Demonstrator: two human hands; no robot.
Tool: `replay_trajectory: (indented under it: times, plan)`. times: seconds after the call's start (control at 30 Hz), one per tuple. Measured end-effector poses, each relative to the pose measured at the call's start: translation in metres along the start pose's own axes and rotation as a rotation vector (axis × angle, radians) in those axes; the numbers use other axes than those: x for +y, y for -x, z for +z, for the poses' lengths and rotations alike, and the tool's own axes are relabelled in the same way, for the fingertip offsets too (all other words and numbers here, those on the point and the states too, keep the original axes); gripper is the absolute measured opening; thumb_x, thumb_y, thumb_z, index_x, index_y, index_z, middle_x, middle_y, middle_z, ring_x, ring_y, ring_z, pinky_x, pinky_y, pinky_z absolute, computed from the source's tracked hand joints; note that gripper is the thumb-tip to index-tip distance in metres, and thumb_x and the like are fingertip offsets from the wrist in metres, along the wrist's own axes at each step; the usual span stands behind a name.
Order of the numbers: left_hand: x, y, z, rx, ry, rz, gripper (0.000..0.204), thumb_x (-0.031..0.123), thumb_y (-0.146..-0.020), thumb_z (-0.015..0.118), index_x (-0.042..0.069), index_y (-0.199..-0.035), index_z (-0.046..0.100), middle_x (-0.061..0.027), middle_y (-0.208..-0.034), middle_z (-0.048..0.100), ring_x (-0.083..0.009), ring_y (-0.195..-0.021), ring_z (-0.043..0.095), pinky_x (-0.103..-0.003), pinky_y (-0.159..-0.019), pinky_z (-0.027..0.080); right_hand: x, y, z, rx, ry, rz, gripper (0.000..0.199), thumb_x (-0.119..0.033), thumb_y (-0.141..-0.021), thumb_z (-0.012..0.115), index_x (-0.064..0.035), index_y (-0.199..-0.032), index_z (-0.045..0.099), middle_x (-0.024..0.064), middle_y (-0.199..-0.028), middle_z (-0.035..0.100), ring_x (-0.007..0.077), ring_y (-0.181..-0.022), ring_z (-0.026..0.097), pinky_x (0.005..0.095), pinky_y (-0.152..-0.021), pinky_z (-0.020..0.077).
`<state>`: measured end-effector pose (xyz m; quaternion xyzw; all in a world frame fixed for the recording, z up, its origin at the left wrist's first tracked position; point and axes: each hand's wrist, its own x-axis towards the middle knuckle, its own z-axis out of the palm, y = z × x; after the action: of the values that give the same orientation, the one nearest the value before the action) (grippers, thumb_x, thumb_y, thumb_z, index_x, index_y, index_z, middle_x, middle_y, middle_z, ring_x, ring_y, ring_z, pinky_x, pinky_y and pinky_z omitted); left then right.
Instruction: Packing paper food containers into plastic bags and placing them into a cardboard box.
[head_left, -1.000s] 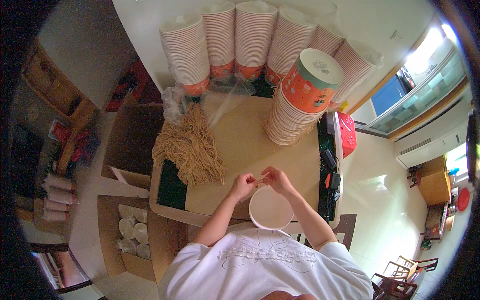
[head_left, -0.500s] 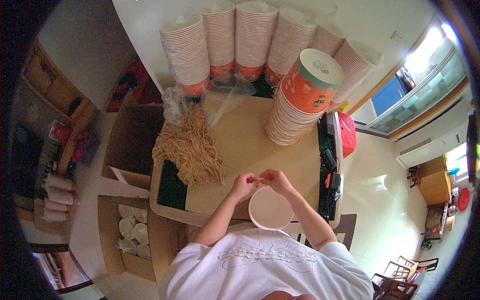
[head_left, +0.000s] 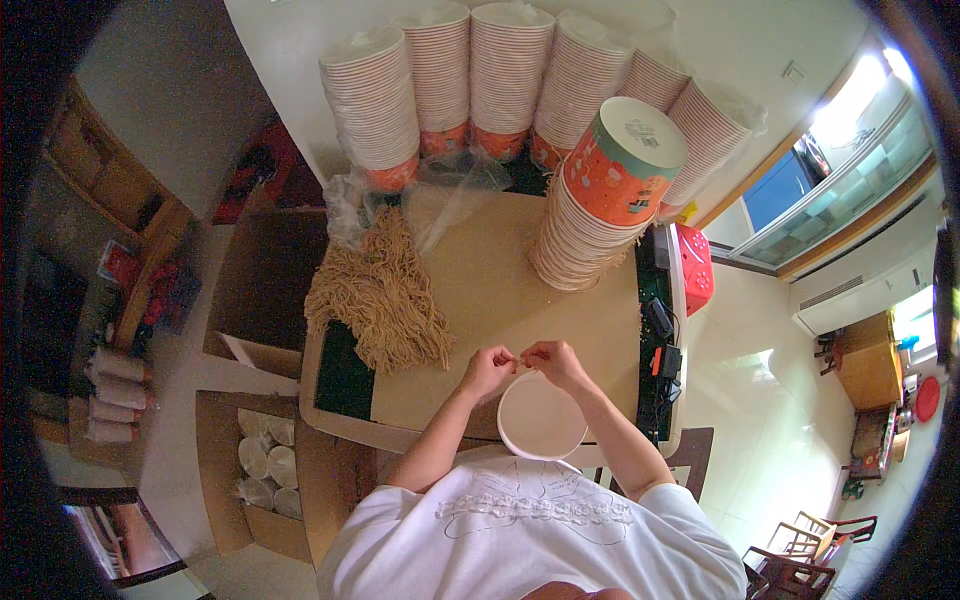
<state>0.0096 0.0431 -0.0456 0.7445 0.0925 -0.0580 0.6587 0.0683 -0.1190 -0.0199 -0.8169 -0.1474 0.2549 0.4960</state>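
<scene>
Both hands meet at the far rim of a white paper bucket point(head_left: 542, 420), which sits against my body at the table's front edge with its mouth facing up. The fingers of my left hand point(head_left: 488, 371) are pinched together. My right hand point(head_left: 552, 362) pinches too, its fingertips almost touching the left ones. What lies between the fingertips is too small to make out. Ahead and to the left lies a heap of tan cords point(head_left: 385, 300). Farther off on the right, an orange and green bucket point(head_left: 620, 185) stands upside down on a stack of nested buckets point(head_left: 580, 245).
Tall plastic-wrapped bucket stacks point(head_left: 512, 75) line the table's back along the wall. A cardboard sheet point(head_left: 490, 270) covers the tabletop. Black adapters point(head_left: 660, 340) and a red box point(head_left: 693, 268) are at the right edge. An open carton point(head_left: 265, 470) with wrapped stacks stands left.
My hands have barely shifted; the fingertips remain pinched close together over the bucket's far rim. Everything else stays put.
</scene>
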Motion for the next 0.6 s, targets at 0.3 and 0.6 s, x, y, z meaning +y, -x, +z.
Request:
replay_trajectory:
  times: [0.3,0.6]
  plan:
    - [-0.014,-0.004,0.0,0.091,-0.036,0.031,0.004,0.007,-0.07,0.06,0.003,-0.07,0.06,-0.0044,-0.064,0.061,-0.01,-0.058,0.058,-0.025,-0.055,0.046,-0.011,0.006,-0.001,0.063,0.125,-0.013,0.014,-0.016,-0.075,0.061,-0.0023,-0.074,0.061,0.01,-0.063,0.06,0.0146,-0.057,0.055,0.0299,-0.055,0.0449]
    - [-0.025,-0.009,0.003,0.163,-0.086,-0.005,0.005,0.008,-0.07,0.06,0.004,-0.069,0.06,-0.0052,-0.063,0.062,-0.0106,-0.058,0.058,-0.025,-0.055,0.046,-0.016,0.01,-0.002,0.062,0.124,-0.015,0.014,-0.017,-0.075,0.061,-0.0029,-0.074,0.061,0.0086,-0.062,0.06,0.013,-0.056,0.055,0.0302,-0.053,0.0443]
